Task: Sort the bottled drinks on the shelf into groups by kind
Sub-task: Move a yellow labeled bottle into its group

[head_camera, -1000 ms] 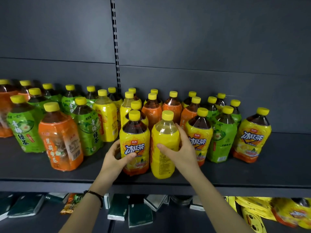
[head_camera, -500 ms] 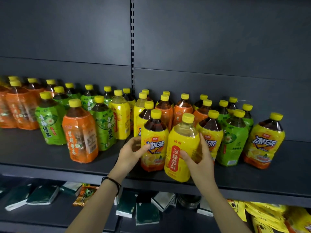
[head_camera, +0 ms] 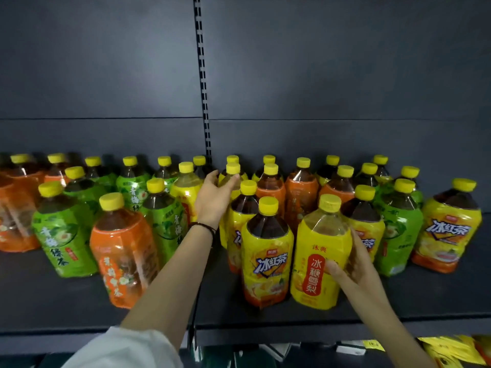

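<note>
While the right hand [head_camera: 350, 264] grips the pear bottle [head_camera: 320, 251] near the shelf [head_camera: 398, 304] edge, the left hand [head_camera: 215, 197] cups a rear bottle [head_camera: 232, 176].

Left hand [head_camera: 212, 200] reaches far forward, fingers curled, arm outstretched. Right hand [head_camera: 354, 264] is low, fingers wrapped.

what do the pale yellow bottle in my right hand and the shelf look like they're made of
Pale yellow bottle: likely clear plastic under a glossy shrink-wrap label, since pale liquid shows through the shoulder and the label glints. Dark grey shelf: probably matt painted metal, going by its even, dull surface.
</note>
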